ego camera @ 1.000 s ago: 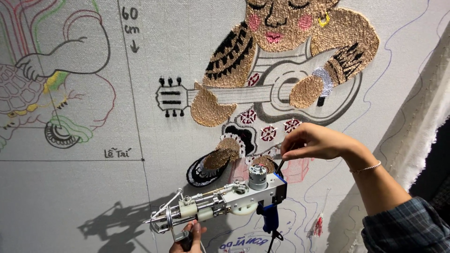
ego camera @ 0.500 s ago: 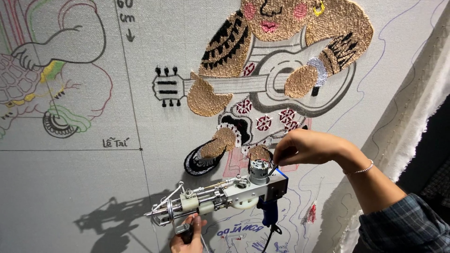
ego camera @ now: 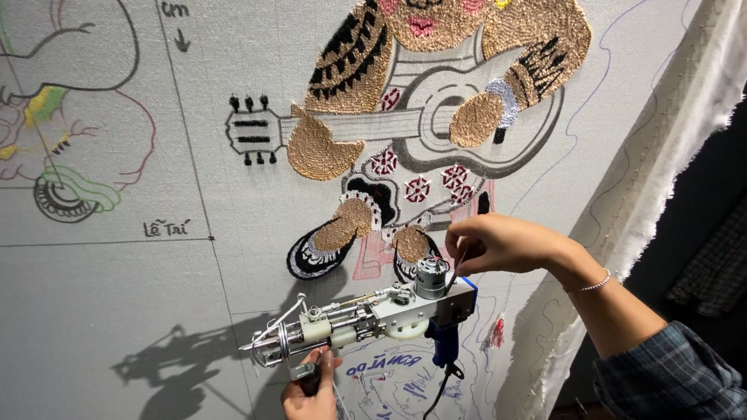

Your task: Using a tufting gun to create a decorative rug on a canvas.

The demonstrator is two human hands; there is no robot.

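A: Head view: where is the tufting gun (ego camera: 366, 315) held?

B: Sideways before the cloth (ego camera: 117, 311), long axis left-right. The front handle is gripped by the left hand (ego camera: 310, 393); a thin tool is pinched above the motor (ego camera: 430, 276) by the right hand (ego camera: 498, 243).

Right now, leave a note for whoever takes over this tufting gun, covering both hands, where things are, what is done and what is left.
Left hand: grips the front lower handle of the silver tufting gun, held off the cloth.
Right hand: pinches a thin dark tool by the gun's round motor.
Stretched grey cloth: guitar-player figure mostly tufted in tan, black and white.
Left: pink patch between the feet and blue-lined drawing below remain bare outline.
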